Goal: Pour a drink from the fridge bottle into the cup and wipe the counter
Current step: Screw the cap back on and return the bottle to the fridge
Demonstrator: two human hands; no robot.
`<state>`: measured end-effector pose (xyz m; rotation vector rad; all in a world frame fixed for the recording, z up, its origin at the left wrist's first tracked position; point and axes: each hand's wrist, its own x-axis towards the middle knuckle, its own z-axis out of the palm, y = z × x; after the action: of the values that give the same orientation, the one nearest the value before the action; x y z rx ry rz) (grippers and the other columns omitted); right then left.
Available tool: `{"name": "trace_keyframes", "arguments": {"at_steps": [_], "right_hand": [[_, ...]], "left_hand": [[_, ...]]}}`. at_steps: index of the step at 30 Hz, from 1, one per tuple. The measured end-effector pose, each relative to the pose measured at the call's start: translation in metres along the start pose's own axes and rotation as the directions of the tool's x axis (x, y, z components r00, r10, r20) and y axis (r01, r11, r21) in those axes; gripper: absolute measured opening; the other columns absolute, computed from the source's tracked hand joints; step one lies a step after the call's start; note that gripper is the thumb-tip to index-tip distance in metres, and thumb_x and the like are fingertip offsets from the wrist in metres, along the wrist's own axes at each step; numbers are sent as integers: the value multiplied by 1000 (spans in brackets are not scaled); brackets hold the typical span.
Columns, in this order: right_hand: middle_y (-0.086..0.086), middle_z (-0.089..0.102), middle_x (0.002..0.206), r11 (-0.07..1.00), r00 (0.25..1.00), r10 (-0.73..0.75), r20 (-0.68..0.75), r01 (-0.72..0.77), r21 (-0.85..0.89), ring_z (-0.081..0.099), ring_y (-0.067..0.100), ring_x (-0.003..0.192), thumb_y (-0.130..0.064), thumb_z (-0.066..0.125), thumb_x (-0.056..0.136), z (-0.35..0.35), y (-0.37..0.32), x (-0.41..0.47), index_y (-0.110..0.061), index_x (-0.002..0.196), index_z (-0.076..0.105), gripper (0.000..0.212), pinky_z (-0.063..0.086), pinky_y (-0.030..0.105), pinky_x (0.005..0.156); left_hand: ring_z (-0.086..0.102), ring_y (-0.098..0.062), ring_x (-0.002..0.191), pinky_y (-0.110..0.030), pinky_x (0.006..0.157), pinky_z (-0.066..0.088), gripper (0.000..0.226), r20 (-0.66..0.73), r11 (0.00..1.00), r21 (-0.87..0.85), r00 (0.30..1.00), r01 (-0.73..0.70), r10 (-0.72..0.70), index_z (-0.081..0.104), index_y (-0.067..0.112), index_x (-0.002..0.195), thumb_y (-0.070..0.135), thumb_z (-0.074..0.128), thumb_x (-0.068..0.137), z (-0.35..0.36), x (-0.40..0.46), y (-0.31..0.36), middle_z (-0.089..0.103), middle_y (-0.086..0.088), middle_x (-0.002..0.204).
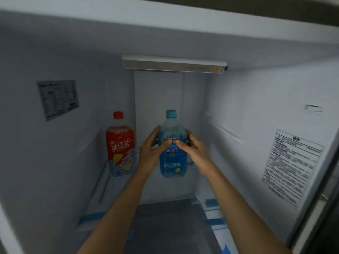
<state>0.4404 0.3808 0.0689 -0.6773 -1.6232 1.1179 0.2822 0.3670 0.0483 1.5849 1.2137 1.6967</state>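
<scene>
Inside the open fridge, a blue drink bottle (173, 158) with a teal cap stands upright at the back middle. My left hand (153, 150) wraps its left side and my right hand (194, 149) wraps its right side, with both thumbs across the label. Both arms reach in from below. A red iced-tea bottle (120, 145) with a red cap stands to the left, untouched. No cup or counter is in view.
The fridge's white walls close in on both sides: a grey sticker (58, 99) on the left wall, a printed label (291, 167) on the right wall. A light bar (174, 64) sits under the ceiling. Blue tape (92, 217) marks the shelf rails.
</scene>
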Motion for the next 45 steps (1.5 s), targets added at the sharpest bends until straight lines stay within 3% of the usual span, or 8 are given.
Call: {"name": "trace_keyframes", "arguments": {"at_steps": [6, 12, 21, 25, 28, 34, 39, 45], "right_hand": [[-5, 68, 110, 1000, 999, 28, 36, -28, 4, 67, 3, 95, -12, 61, 92, -6, 15, 10, -25, 118, 54, 30, 51, 15, 75], [-9, 67, 105, 999, 998, 37, 43, -37, 16, 67, -1, 90, -10, 59, 92, -9, 26, 15, -32, 109, 55, 29, 51, 14, 73], [-9, 67, 111, 998, 997, 50, 53, -52, 34, 66, 1, 96, -15, 59, 93, -13, 38, 19, -29, 122, 51, 33, 51, 14, 74], [-7, 65, 119, 997, 997, 69, 43, -69, 15, 64, 4, 104, -21, 60, 93, -12, 43, 19, -27, 130, 49, 40, 52, 16, 76], [-2, 64, 123, 994, 993, 111, 50, -111, -5, 63, 9, 109, -27, 60, 93, -12, 42, 20, -22, 136, 46, 45, 52, 16, 77], [-2, 33, 152, 955, 975, 187, -119, -209, -210, 36, 16, 137, -53, 56, 89, -12, 32, -1, -19, 150, 26, 76, 34, 23, 97], [2, 36, 151, 858, 977, 110, -182, -186, -479, 35, 19, 138, -46, 46, 97, -10, 20, -39, -15, 147, 34, 60, 31, 36, 111], [11, 58, 128, 706, 987, -51, -151, -71, -705, 54, 26, 117, -27, 43, 101, 1, 7, -103, -7, 128, 55, 36, 40, 29, 90]], "left_hand": [[60, -13, 116, -43, 100, 48, 64, -14, 1000, 13, 1000, 21, -21, 49, 22, 139, 28, 75, 80, 4, 11, -19, 63, 3, 127], [57, 15, 102, -11, 86, 48, 58, -50, 999, 17, 998, 28, -27, 47, 34, 131, 19, 73, 81, 8, 14, -27, 60, 19, 118], [52, 13, 100, -5, 72, 47, 64, -68, 999, 34, 997, 38, -35, 42, 24, 141, 18, 71, 84, 13, 12, -26, 56, 19, 115], [52, 26, 88, -3, 71, 45, 54, -52, 994, 97, 997, 57, -52, 41, 38, 130, 19, 68, 87, 14, 10, -24, 53, 30, 106], [52, 14, 103, -11, 83, 47, 55, -30, 988, 136, 997, 74, -71, 39, 44, 130, 25, 68, 87, 13, 7, -16, 54, 23, 118], [38, -14, 131, -26, 103, 35, 67, -72, 947, 295, 992, 123, -106, 28, 17, 148, 37, 58, 92, 6, -15, 7, 35, -4, 150], [43, -23, 129, -24, 99, 33, 52, -60, 795, 605, 998, 30, 8, 40, 7, 142, 29, 53, 97, -1, -57, 24, 44, -13, 143], [51, -31, 119, -41, 85, 48, 42, -66, 607, 794, 998, 44, 14, 49, 10, 134, 29, 52, 96, -12, -126, 48, 52, -10, 135]]}}
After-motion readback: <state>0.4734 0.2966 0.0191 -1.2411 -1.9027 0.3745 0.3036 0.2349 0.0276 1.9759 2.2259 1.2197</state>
